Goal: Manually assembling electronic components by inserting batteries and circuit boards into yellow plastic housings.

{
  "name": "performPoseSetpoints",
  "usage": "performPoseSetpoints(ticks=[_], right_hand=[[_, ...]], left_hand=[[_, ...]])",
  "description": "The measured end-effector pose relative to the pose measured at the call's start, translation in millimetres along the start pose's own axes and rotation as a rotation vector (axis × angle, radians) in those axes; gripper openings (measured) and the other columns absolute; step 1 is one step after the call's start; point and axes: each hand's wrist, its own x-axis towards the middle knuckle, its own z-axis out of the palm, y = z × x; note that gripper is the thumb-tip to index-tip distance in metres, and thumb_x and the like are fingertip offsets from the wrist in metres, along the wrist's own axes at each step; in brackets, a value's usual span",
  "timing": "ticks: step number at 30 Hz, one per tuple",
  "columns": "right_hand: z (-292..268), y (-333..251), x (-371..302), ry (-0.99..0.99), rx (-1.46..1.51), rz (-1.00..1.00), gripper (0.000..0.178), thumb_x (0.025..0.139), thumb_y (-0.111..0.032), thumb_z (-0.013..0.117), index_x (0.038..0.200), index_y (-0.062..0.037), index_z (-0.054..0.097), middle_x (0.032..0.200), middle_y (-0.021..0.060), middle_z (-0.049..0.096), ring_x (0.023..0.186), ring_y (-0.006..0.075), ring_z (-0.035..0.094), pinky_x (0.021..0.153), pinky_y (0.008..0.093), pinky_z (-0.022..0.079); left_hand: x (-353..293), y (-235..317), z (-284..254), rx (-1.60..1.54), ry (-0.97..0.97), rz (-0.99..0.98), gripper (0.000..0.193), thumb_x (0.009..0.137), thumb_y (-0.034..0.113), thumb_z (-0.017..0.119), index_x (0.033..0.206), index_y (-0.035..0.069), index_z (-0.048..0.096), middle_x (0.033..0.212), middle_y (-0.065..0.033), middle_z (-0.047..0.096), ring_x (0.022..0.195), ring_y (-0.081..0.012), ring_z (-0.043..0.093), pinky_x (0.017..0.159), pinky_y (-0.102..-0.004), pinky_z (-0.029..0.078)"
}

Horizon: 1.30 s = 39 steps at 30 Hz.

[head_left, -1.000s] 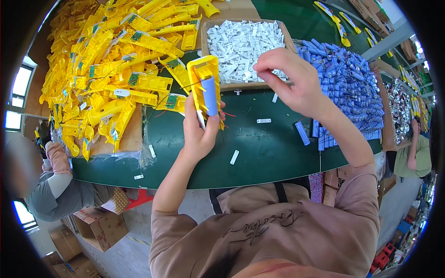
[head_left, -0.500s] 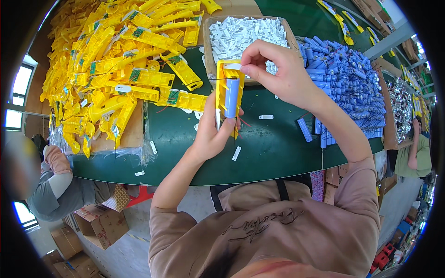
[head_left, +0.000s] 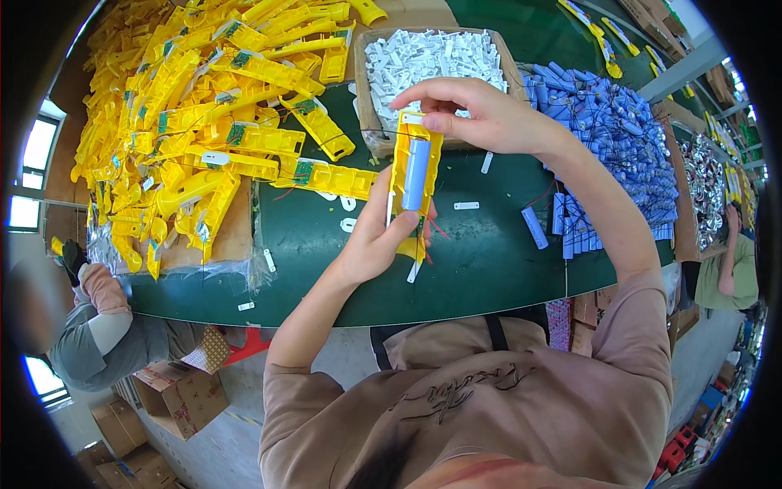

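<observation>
My left hand [head_left: 379,244] is closed round a long yellow plastic housing half [head_left: 401,175], holding it above the green table. Inside the housing lies a blue cylindrical battery [head_left: 416,175], with my left thumb at its near end. At the far end of the housing sits a small white plastic piece [head_left: 412,118]. My right hand [head_left: 481,118] is closed there, its thumb against the white piece and its fingers curled over the far edge. Red wire shows beside the left fingers. The fingertips behind the housing are hidden.
Yellow housings [head_left: 204,90] with green circuit boards are heaped at the left. A carton of white plastic parts [head_left: 511,73] stands behind my hands, with wired blue batteries [head_left: 611,155] piled to its right. Loose white strips [head_left: 466,206] lie on the green table [head_left: 489,269]. People sit at both sides.
The housing has moved slightly right, carried by my left hand. My right hand has shifted its fingers over the far end, and the white piece now lies across that end.
</observation>
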Motion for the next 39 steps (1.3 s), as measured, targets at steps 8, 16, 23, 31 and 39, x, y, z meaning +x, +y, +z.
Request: performPoseSetpoints(ticks=[8,16,23,31,39], right_hand=[[2.9,-7.5,7.1,-0.048,-0.027,0.180,0.024,0.087,-0.015,0.053,0.107,-0.0037,0.059,0.076,0.0064,0.059,0.067,0.0123,0.056,0.062,0.0251,0.046],[19.6,-6.5,9.8,0.223,0.556,0.398,0.055,0.087,-0.032,0.061,0.131,-0.0052,0.042,0.096,0.0077,0.060,0.085,0.0122,0.057,0.074,0.0272,0.046],[50.3,-18.9,3.5,0.302,0.762,0.424,0.060,0.084,-0.024,0.066,0.131,-0.0048,0.035,0.107,0.0088,0.056,0.094,0.0148,0.056,0.079,0.0272,0.047],[-122.9,45.3,4.0,0.467,0.471,0.503,0.033,0.089,-0.031,0.058,0.110,-0.0063,0.052,0.097,0.0037,0.058,0.088,0.0112,0.059,0.078,0.0257,0.048],[-272.8,293.0,-19.1,0.484,-0.044,0.813,0.040,0.083,-0.042,0.062,0.099,-0.0053,0.058,0.082,0.0002,0.057,0.073,0.0081,0.057,0.067,0.0237,0.047]], left_hand=[[3.5,1.2,-0.2,-0.112,0.020,-0.060,0.053,0.085,0.015,0.045,0.133,0.004,0.024,0.095,-0.0160,0.055,0.073,-0.0204,0.059,0.065,-0.0348,0.053],[6.5,0.1,-10.0,-0.130,0.160,0.006,0.055,0.086,0.015,0.045,0.136,0.006,0.022,0.098,-0.0163,0.055,0.077,-0.0209,0.059,0.069,-0.0363,0.053],[20.5,-2.2,1.4,0.532,0.132,0.282,0.078,0.088,0.008,0.051,0.144,0.004,-0.004,0.127,-0.0188,0.044,0.105,-0.0225,0.053,0.090,-0.0333,0.043],[34.2,55.1,-98.3,1.452,0.065,0.118,0.056,0.078,0.001,0.050,0.132,0.011,0.043,0.122,-0.0121,0.052,0.100,-0.0266,0.053,0.087,-0.0349,0.043],[85.6,62.7,-120.8,2.036,-0.384,-0.046,0.056,0.071,0.008,0.064,0.125,0.016,0.049,0.119,-0.0112,0.048,0.107,-0.0260,0.049,0.089,-0.0364,0.040]])
